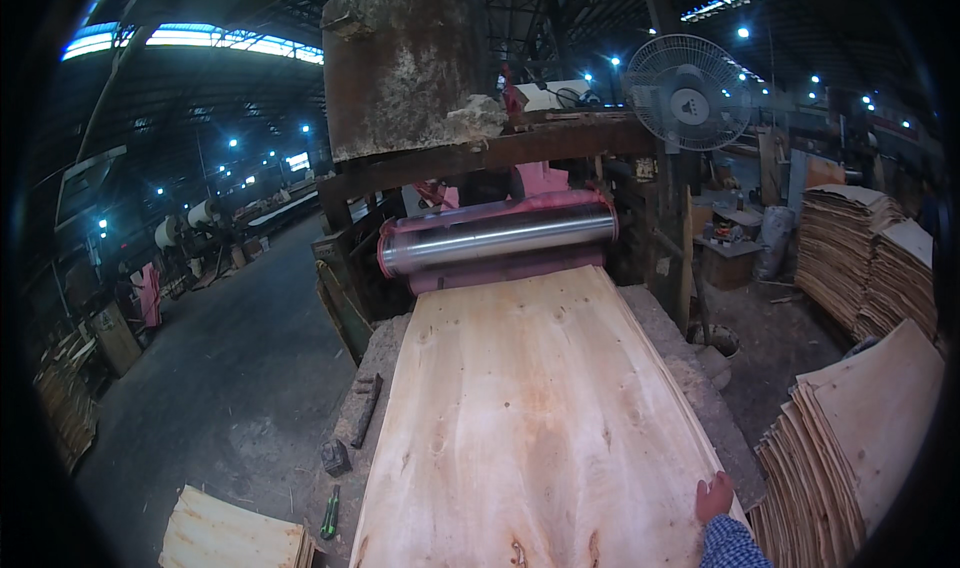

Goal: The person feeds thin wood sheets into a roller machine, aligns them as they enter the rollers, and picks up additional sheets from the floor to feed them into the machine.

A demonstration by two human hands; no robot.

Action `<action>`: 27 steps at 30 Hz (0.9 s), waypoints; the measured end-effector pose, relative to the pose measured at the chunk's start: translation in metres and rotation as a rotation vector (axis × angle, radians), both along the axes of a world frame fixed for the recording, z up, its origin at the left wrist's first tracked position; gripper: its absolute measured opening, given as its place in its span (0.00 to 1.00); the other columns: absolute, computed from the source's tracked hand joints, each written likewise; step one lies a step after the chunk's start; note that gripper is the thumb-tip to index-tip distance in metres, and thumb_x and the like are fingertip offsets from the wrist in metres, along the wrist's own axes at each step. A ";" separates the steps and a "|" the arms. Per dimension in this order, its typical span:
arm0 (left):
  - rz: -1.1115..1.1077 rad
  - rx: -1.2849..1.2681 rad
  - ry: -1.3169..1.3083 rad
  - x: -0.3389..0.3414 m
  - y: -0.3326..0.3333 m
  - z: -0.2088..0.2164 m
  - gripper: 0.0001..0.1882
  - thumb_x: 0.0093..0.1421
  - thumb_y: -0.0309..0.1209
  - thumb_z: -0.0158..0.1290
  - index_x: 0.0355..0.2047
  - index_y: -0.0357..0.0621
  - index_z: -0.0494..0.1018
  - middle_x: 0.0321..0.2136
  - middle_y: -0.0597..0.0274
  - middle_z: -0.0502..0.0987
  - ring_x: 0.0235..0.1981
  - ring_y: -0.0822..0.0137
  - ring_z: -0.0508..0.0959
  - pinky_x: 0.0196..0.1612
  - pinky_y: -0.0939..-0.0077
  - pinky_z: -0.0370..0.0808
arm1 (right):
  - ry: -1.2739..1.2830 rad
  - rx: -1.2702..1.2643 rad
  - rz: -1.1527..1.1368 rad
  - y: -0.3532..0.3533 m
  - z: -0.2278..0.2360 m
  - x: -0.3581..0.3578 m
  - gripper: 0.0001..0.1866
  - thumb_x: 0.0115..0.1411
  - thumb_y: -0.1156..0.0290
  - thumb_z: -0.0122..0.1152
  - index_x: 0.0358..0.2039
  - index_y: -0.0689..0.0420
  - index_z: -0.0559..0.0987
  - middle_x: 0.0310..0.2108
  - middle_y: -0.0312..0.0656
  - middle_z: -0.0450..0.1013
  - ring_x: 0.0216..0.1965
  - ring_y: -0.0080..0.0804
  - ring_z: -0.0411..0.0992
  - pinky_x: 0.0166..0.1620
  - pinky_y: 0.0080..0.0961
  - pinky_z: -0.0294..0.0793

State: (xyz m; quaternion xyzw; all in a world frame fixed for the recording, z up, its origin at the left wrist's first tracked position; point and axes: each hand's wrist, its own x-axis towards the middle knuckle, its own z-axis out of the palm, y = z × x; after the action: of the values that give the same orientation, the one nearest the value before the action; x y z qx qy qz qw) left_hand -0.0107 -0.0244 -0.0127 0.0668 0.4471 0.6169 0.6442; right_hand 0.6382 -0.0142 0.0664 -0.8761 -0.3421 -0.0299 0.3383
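Note:
A large pale wood veneer sheet (520, 398) with knots and brownish streaks lies on top of a stack in front of me. Its far end lies just below and in front of the rollers. At the sheet's near right edge, my right hand (714, 496) is closed on the border, its fingers bent; a blue checked sleeve covers the wrist. My left hand is out of view. Beyond the sheet sits a roller machine with a shiny metal roller (500, 236) and pink-coated rollers above and below it.
A rusty drum (405, 68) and a fan (688, 93) stand above the machine. Veneer stacks (850, 418) rise at right; another pile (235, 530) lies at lower left. A green-handled tool (330, 513) and a dark block (336, 457) rest along the left ledge.

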 end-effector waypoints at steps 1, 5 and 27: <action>-0.007 0.003 -0.008 -0.001 0.001 -0.003 0.41 0.64 0.62 0.38 0.65 0.42 0.55 0.60 0.49 0.67 0.59 0.49 0.69 0.58 0.53 0.71 | -0.002 0.006 -0.006 0.000 -0.001 0.001 0.24 0.54 0.64 0.63 0.41 0.74 0.73 0.50 0.59 0.68 0.54 0.52 0.65 0.59 0.40 0.63; 0.013 -0.033 0.007 0.002 -0.001 0.004 0.41 0.65 0.62 0.38 0.65 0.41 0.55 0.60 0.49 0.66 0.59 0.50 0.69 0.59 0.53 0.71 | 0.040 -0.027 0.010 0.000 0.003 0.000 0.24 0.54 0.64 0.63 0.41 0.74 0.73 0.51 0.59 0.67 0.54 0.52 0.65 0.60 0.40 0.62; 0.069 -0.012 0.036 0.011 -0.002 0.022 0.42 0.66 0.60 0.37 0.65 0.36 0.53 0.62 0.49 0.63 0.60 0.49 0.67 0.62 0.54 0.68 | -0.049 0.023 0.009 -0.003 -0.002 0.001 0.26 0.54 0.65 0.64 0.45 0.75 0.71 0.44 0.57 0.69 0.48 0.50 0.68 0.55 0.38 0.66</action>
State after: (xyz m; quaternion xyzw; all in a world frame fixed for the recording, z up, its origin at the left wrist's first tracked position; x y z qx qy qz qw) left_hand 0.0007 -0.0263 0.0096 0.0585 0.4646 0.6347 0.6147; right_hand 0.6394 -0.0167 0.0641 -0.8697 -0.3538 -0.0538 0.3400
